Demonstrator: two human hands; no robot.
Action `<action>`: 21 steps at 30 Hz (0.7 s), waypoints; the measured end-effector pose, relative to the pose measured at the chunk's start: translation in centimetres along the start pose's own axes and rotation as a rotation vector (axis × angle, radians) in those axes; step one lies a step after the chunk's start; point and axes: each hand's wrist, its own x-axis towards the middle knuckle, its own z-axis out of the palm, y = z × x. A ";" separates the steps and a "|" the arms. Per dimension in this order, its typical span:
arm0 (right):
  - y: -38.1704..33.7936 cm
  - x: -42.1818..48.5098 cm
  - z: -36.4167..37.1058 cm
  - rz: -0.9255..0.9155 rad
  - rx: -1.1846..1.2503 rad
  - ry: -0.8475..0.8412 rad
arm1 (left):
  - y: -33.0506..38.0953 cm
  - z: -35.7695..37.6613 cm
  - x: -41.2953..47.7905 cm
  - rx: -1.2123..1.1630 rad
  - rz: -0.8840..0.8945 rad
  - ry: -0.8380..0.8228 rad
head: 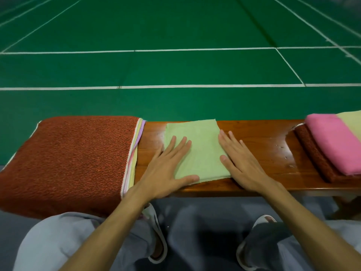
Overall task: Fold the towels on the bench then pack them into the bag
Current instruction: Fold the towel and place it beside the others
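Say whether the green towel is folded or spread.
Folded: the green towel is a compact rectangle, near edge layered, left hand and right hand flat along its sides.

A folded towel (201,145) lay on the middle of the bench (263,145), with the left hand (168,169) flat on its left part and the right hand (240,161) flat along its right edge. A stack of spread towels (74,157) draped over the bench's left end, near the folded towel but apart from it. A pile of folded towels (336,145) sat at the right end, and the court floor (175,69) stretched behind.
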 end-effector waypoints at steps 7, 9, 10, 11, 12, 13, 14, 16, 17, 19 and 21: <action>-1.2 -2.7 -0.5 -0.117 -0.232 -0.193 | 0.1 1.0 -1.8 0.217 0.082 -0.079; -1.2 -3.1 -0.5 -0.132 -0.255 -0.135 | -0.3 1.0 -2.5 0.121 0.095 -0.005; -1.4 -3.4 -0.6 -0.148 -0.234 -0.091 | -0.4 0.8 -2.9 0.061 0.109 0.031; -1.6 -3.5 -0.8 -0.171 -0.212 -0.058 | -0.4 0.5 -3.2 0.010 0.124 0.061; -2.0 -3.7 -1.2 -0.191 -0.200 -0.039 | -0.4 0.2 -3.4 -0.032 0.131 0.086; -2.3 -3.9 -1.6 -0.183 -0.193 -0.043 | -0.4 -0.2 -3.7 -0.073 0.127 0.112; -2.7 -4.1 -2.3 -0.147 -0.173 -0.065 | -0.2 -0.8 -3.9 -0.121 0.115 0.141; -3.2 -4.2 -3.9 -0.026 -0.043 -0.133 | 0.3 -1.9 -4.1 -0.292 0.060 0.155; -3.4 -4.1 -4.7 0.012 0.042 -0.159 | 0.5 -2.3 -4.0 -0.427 0.031 0.128; -3.7 -3.5 -5.8 0.026 0.221 -0.146 | 0.8 -3.0 -3.6 -0.675 -0.033 0.055; -4.1 -2.4 -6.3 0.037 0.385 -0.097 | 0.8 -3.1 -2.8 -0.820 -0.167 0.073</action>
